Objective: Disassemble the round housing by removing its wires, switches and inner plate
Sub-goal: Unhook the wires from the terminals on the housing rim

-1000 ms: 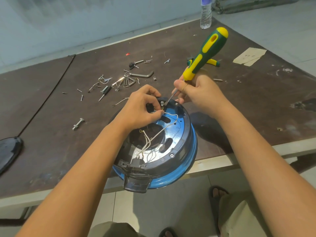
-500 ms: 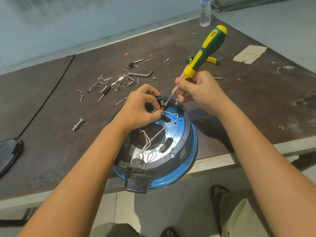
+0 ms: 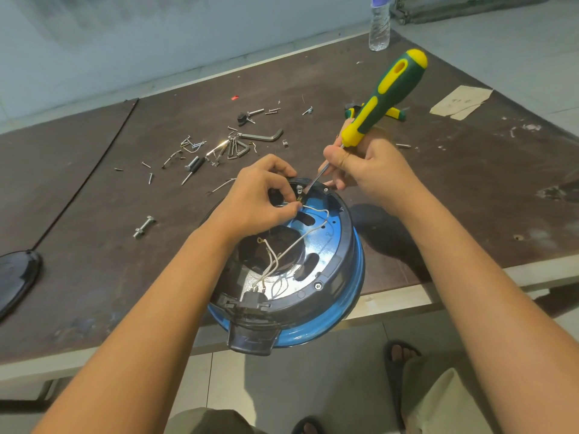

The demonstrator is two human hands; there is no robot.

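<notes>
The round housing point(image 3: 338, 270), black with a blue rim, lies open side up at the table's front edge and overhangs it. White wires point(image 3: 282, 252) run across its blue inner plate point(image 3: 322, 242) to a black connector point(image 3: 253, 300) at the near side. My left hand point(image 3: 257, 202) pinches a wire end at a small switch point(image 3: 300, 192) on the far rim. My right hand point(image 3: 369, 170) grips the green and yellow screwdriver point(image 3: 385, 95) low on its shaft, with the tip at that switch.
Loose screws, hex keys point(image 3: 260, 136) and a bolt point(image 3: 143, 226) lie scattered on the brown table point(image 3: 470, 183) behind the housing. A second screwdriver point(image 3: 393, 112) lies behind my right hand. A black lid point(image 3: 15, 277) sits far left, a water bottle point(image 3: 379, 29) at the back.
The screwdriver handle has shifted slightly upward and my right hand with it. My left hand stays on the wire at the switch.
</notes>
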